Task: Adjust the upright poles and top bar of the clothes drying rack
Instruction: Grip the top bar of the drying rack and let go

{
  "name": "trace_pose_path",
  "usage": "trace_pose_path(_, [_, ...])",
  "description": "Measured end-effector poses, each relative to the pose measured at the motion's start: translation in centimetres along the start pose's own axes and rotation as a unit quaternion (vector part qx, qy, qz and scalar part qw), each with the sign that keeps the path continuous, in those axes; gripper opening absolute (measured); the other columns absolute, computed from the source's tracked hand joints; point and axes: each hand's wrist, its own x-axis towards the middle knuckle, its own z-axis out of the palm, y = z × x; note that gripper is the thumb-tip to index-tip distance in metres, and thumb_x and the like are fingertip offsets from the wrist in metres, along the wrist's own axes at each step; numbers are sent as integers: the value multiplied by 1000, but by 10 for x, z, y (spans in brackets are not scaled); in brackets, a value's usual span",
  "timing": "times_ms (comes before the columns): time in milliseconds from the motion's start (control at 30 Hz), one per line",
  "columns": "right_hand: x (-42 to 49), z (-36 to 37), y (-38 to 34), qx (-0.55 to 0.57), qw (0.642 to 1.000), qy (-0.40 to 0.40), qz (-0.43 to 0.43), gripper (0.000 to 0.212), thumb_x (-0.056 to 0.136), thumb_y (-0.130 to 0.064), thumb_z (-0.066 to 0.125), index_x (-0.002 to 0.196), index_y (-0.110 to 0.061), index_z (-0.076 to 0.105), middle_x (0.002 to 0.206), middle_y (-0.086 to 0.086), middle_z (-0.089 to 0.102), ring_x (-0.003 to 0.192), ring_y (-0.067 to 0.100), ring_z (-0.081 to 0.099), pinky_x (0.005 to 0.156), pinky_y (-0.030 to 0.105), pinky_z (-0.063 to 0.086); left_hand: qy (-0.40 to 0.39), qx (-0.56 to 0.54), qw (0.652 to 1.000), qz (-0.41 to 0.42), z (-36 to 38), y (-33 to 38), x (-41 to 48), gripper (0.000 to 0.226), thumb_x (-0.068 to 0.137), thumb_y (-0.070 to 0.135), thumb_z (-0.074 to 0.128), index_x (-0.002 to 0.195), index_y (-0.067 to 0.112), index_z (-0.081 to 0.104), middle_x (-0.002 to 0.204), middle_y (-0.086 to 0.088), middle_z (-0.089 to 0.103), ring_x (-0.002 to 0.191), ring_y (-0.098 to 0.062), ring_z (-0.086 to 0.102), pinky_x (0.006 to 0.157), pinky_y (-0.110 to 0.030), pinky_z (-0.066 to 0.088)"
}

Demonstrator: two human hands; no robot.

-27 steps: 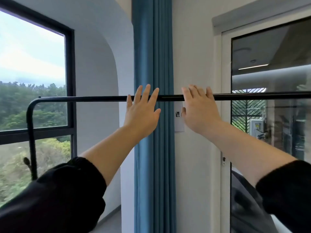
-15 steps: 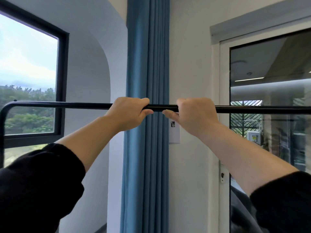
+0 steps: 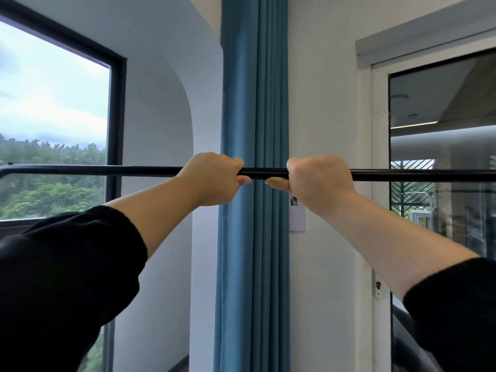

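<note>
Top bar: the thin black metal top bar (image 3: 134,171) of the clothes drying rack runs level across my view at about chest-to-face height, in front of the blue pleated curtain (image 3: 255,103); its left end curves downward at the left edge of view, and its right end runs out of sight.
Left grip: my left hand (image 3: 214,178) is wrapped over the bar from above, fingers curled round it, thumb underneath.
Right grip: my right hand (image 3: 319,181) is closed on the bar the same way, just beside the left, with a short bare stretch of bar between them.
Upright poles: not visible, so I cannot tell their height or whether they are locked.
Step, I judge: about to push or pull the bar to set its height.
Risk: both hands sit near the middle; uneven force could tilt the bar and jam one pole.
Risk: a loose pole could drop suddenly under my weight.
Nearby: the dark-framed window (image 3: 116,130) and glass door (image 3: 442,183) stand close behind.
</note>
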Motion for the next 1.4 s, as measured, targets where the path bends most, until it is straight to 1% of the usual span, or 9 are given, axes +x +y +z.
trace_pose_path(467, [32,20,-80,49,999,-12,18,59,79,-66,32,52,-14,26,41,-9,-4,33,7,-6,48,9,4,-52,25,997,-46,-1,-70,-39,38,97,45,28,99,15,52,62,6,43,57,-16,45,61,-32,43])
trace_pose_path(567, [33,23,-103,65,997,-36,34,58,81,-66,30,54,-14,29,41,-8,5,31,11,7,43,16,6,-54,42,996,-60,-2,-85,-51,37,97,45,28,100,16,50,63,5,45,54,-13,43,55,-28,35])
trace_pose_path(633, [32,19,-118,61,995,-43,69,56,84,-63,29,57,-14,38,44,-4,21,37,17,24,45,23,18,-40,48,996,-67,-1,-90,-60,35,97,45,28,99,17,48,63,6,47,53,-13,44,53,-27,33])
trace_pose_path(700, [25,13,-132,69,991,-34,105,48,87,-54,40,72,-11,54,60,3,45,55,23,44,58,33,36,-3,34,996,-82,3,-93,-71,32,97,43,31,99,17,49,71,5,51,59,-16,50,57,-30,38])
trace_pose_path(767, [13,9,-147,88,989,-36,114,42,85,-43,54,106,-7,59,98,12,62,92,31,58,89,48,43,51,0,995,-87,10,-95,-86,29,96,37,38,112,16,51,92,0,60,81,-21,57,75,-35,45])
trace_pose_path(833, [1,2,-161,116,987,-57,93,59,84,-36,55,134,-7,44,137,19,49,130,36,44,111,56,24,87,-8,993,-75,20,-94,-104,45,93,32,46,134,14,40,127,-6,55,116,-25,51,104,-42,37])
trace_pose_path(933, [-15,-5,-190,155,984,-81,36,68,88,-34,53,146,-8,29,155,20,25,145,36,21,113,52,10,97,-6,992,-83,31,-83,-133,67,90,26,50,148,12,19,155,-9,26,144,-25,22,119,-45,15])
trace_pose_path(1200, [-34,-14,-278,292,937,-187,43,63,89,-31,56,144,-9,34,154,17,29,144,35,24,113,48,11,35,-55,975,-214,52,-81,-231,69,90,19,48,149,9,13,158,-6,17,147,-19,11,121,-42,11])
trace_pose_path(1400, [-18,-33,-370,408,873,-265,40,62,95,-32,42,149,-12,19,160,13,11,148,29,7,118,46,5,-16,-69,950,-306,52,-118,-327,68,91,19,47,149,12,12,158,-5,18,147,-18,11,121,-41,12])
